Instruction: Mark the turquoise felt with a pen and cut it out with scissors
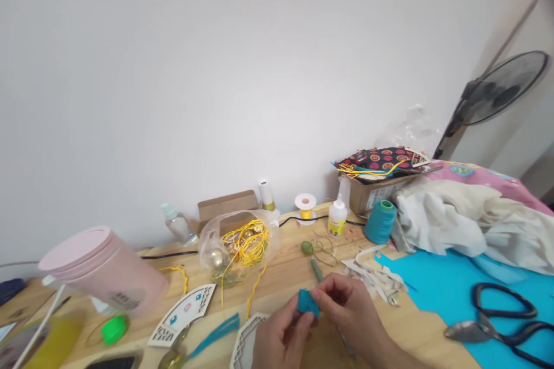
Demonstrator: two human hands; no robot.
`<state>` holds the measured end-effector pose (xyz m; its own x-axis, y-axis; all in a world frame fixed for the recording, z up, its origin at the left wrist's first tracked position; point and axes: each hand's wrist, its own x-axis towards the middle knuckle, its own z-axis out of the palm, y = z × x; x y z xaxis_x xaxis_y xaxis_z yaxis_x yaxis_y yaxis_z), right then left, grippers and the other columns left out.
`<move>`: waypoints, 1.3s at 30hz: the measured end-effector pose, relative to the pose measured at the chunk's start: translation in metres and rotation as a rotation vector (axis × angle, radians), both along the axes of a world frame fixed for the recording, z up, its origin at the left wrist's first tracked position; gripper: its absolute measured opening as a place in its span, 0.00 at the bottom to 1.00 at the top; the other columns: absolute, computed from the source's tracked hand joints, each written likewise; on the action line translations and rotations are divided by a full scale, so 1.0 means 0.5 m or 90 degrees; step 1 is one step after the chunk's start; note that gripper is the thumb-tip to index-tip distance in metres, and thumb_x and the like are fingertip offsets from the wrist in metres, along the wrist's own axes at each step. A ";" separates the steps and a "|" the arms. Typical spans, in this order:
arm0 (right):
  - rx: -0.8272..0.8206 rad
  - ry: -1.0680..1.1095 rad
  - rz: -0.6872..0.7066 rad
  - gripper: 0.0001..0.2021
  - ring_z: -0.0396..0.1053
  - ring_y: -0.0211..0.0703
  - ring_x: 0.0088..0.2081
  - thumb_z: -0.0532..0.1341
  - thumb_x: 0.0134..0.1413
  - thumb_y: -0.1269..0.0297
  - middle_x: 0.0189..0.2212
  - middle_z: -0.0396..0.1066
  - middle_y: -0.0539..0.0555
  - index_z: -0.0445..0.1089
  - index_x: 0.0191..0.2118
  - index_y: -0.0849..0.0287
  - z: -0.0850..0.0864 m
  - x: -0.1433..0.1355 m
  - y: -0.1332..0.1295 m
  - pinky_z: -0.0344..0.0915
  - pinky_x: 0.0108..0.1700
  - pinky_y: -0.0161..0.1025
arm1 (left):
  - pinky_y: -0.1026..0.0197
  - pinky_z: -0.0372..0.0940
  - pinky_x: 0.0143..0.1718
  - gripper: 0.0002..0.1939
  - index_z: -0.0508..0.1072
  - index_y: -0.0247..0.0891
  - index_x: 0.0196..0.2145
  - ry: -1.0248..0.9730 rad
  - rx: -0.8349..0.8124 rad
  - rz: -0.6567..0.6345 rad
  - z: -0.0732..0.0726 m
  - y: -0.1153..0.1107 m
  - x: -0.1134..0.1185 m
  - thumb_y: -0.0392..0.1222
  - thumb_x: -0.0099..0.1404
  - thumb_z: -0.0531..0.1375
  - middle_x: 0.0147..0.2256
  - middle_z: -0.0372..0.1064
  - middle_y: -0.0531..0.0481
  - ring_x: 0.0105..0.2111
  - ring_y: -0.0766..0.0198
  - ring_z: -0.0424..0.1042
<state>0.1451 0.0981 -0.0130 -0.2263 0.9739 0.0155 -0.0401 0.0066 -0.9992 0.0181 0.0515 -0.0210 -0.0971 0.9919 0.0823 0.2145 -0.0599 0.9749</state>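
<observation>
Both hands meet low in the middle of the wooden table (285, 271). My left hand (279, 337) and my right hand (350, 305) together pinch a small folded piece of teal fabric (306, 302) between fingertips. Just under my left hand lies a white fan-shaped cutout frame (244, 341). A second fan-shaped cutout (184, 311) with coloured insets lies to the left, beside a teal tassel (216, 335). A green-handled tool (317, 269) lies just beyond my hands.
A pink tumbler (104, 270) lies at the left, a clear bag of yellow cord (242, 245) behind centre. Glue bottle (337, 218), teal thread cone (381, 221), cardboard box (372, 191), blue sheet (450, 282) with black scissors (497, 317) sit right. A fan (497, 92) stands behind.
</observation>
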 end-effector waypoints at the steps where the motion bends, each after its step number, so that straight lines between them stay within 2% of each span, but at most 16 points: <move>1: -0.004 -0.002 0.001 0.17 0.60 0.37 0.17 0.63 0.40 0.51 0.13 0.64 0.49 0.66 0.19 0.61 -0.001 0.000 0.001 0.57 0.20 0.32 | 0.69 0.66 0.25 0.16 0.77 0.40 0.36 -0.014 -0.007 -0.003 -0.001 0.000 0.000 0.51 0.57 0.58 0.22 0.74 0.51 0.24 0.62 0.73; 5: -0.010 -0.015 0.009 0.18 0.57 0.36 0.17 0.63 0.41 0.50 0.14 0.62 0.48 0.65 0.18 0.62 -0.006 0.000 0.003 0.54 0.20 0.32 | 0.70 0.66 0.24 0.18 0.77 0.38 0.34 -0.089 -0.045 0.018 -0.003 -0.001 0.003 0.54 0.53 0.60 0.23 0.75 0.51 0.24 0.62 0.73; 10: -0.011 -0.027 0.033 0.21 0.51 0.34 0.18 0.60 0.43 0.47 0.14 0.57 0.46 0.61 0.17 0.61 -0.011 -0.002 0.002 0.49 0.20 0.31 | 0.70 0.65 0.21 0.19 0.77 0.35 0.26 -0.163 -0.092 0.051 0.011 -0.002 0.007 0.57 0.51 0.61 0.19 0.73 0.50 0.19 0.66 0.69; 14: -0.009 -0.022 0.088 0.24 0.49 0.33 0.18 0.56 0.45 0.42 0.14 0.53 0.45 0.58 0.17 0.60 -0.019 -0.001 -0.004 0.46 0.20 0.31 | 0.73 0.61 0.15 0.22 0.71 0.34 0.19 -0.312 -0.201 0.039 0.019 0.000 0.009 0.58 0.48 0.62 0.13 0.69 0.52 0.13 0.71 0.66; 18: -0.029 -0.025 0.150 0.26 0.48 0.32 0.16 0.52 0.49 0.40 0.12 0.52 0.44 0.58 0.16 0.59 -0.028 -0.001 -0.008 0.44 0.17 0.31 | 0.73 0.57 0.10 0.22 0.69 0.34 0.19 -0.396 -0.292 0.023 0.022 -0.001 0.012 0.59 0.45 0.64 0.10 0.67 0.53 0.09 0.72 0.62; 22: -0.034 -0.049 0.163 0.27 0.48 0.32 0.14 0.50 0.50 0.40 0.10 0.51 0.44 0.56 0.15 0.58 -0.028 -0.002 -0.007 0.43 0.16 0.31 | 0.73 0.56 0.10 0.24 0.68 0.33 0.18 -0.391 -0.314 0.026 0.024 -0.002 0.015 0.60 0.43 0.64 0.09 0.67 0.53 0.09 0.72 0.62; 28: 0.029 -0.105 0.129 0.24 0.45 0.33 0.17 0.52 0.50 0.45 0.12 0.48 0.44 0.54 0.14 0.58 -0.013 -0.002 -0.006 0.43 0.18 0.32 | 0.73 0.57 0.10 0.23 0.68 0.34 0.20 -0.383 -0.280 0.006 0.017 -0.004 0.014 0.60 0.47 0.62 0.10 0.67 0.53 0.09 0.71 0.63; 33: 0.043 -0.124 0.125 0.21 0.44 0.33 0.17 0.52 0.50 0.50 0.12 0.47 0.44 0.53 0.14 0.57 -0.017 0.000 -0.007 0.42 0.18 0.32 | 0.73 0.59 0.10 0.23 0.68 0.33 0.21 -0.373 -0.263 -0.007 0.009 -0.001 0.015 0.60 0.49 0.61 0.12 0.68 0.53 0.10 0.72 0.64; 36: 0.030 -0.116 0.143 0.22 0.46 0.33 0.16 0.50 0.51 0.50 0.12 0.48 0.44 0.51 0.14 0.56 -0.023 0.001 -0.007 0.44 0.18 0.32 | 0.73 0.59 0.10 0.23 0.68 0.33 0.20 -0.357 -0.244 -0.007 0.008 0.001 0.016 0.59 0.48 0.62 0.12 0.67 0.54 0.10 0.73 0.63; 39: 0.016 -0.097 0.175 0.21 0.53 0.34 0.17 0.50 0.53 0.51 0.13 0.54 0.46 0.54 0.16 0.57 -0.021 0.002 -0.009 0.49 0.20 0.32 | 0.74 0.58 0.11 0.22 0.68 0.33 0.19 -0.353 -0.241 0.008 0.010 0.000 0.015 0.58 0.49 0.62 0.12 0.66 0.54 0.09 0.74 0.62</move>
